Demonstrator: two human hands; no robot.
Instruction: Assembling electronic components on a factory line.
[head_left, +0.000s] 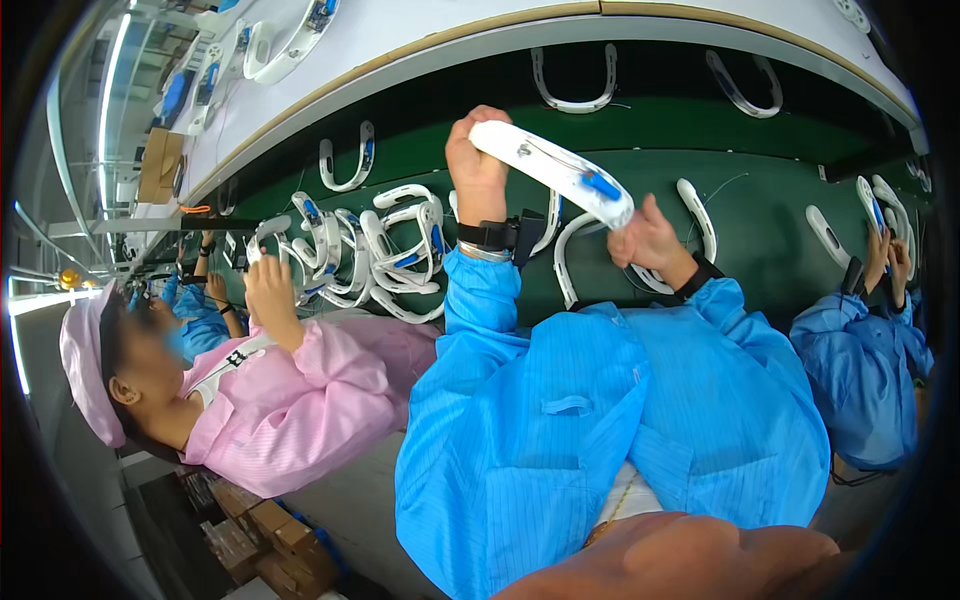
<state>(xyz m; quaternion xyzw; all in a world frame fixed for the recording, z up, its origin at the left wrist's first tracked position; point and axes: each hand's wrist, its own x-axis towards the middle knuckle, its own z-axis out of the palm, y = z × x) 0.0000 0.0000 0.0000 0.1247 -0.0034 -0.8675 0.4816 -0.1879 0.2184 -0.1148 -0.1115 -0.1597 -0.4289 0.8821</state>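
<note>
I hold up a white curved plastic housing (pixel 548 170) above the green work surface. A blue block and thin wires sit in its open inner side. My left hand (pixel 476 160) is closed around its upper left end. At the lower right end, my right hand (pixel 648 240) has its fingers curled against the housing, with the thumb raised; the fingertips are partly hidden. Dark bands circle both my wrists. Behind my right hand lie a white U-shaped housing (pixel 562 265) and another curved one (pixel 700 215).
Left of me, several white housings (pixel 375 250) are heaped on the green surface (pixel 760 230). A person in pink (pixel 300 395) works beside them. Another person in blue (pixel 860 370) sits at the right. A white shelf (pixel 450 55) runs across the back. Cardboard boxes (pixel 285 535) stand lower left.
</note>
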